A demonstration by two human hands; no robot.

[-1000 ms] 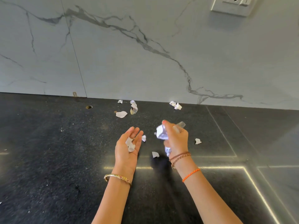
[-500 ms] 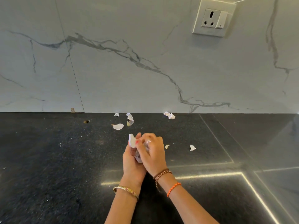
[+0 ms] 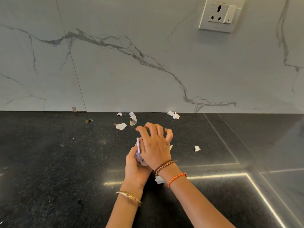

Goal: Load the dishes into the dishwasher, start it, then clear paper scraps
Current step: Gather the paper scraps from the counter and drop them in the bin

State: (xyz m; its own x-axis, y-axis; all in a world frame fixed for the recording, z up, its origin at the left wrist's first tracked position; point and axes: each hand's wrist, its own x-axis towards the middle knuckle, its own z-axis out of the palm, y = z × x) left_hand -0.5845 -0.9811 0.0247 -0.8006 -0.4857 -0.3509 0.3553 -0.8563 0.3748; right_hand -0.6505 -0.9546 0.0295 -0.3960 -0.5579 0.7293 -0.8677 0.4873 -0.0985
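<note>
Your left hand [image 3: 134, 168] sits just below the centre of the frame, palm up and cupped around a wad of paper scraps [image 3: 139, 153], white edges showing above and beside the palm. Your right hand [image 3: 154, 145] lies across it from the right, its heel pressed over the wad while the fingers [image 3: 148, 130] lift off and spread loosely, curled toward the wall. Whether the right hand itself grips any paper cannot be told from here; the wad is mostly hidden between the two palms.

One loose scrap [image 3: 159, 179] shows just under your right wrist, low in the frame; it may be resting on the black countertop [image 3: 49, 162] or falling, the view does not settle it. More scraps lie on the counter in mid-frame: a flat white piece [image 3: 121, 126] left of your fingertips, a crumpled strip [image 3: 133, 118] just above it, a tiny bit [image 3: 119, 114] at the wall's foot, a pair [image 3: 173, 115] to the upper right of your hands, a small one [image 3: 197, 148] well to the right, and a sliver [image 3: 171, 147] peeking out beside your right hand.

The marble backsplash [image 3: 148, 71] fills the upper half, with a wall socket [image 3: 220, 14] at the upper right.
</note>
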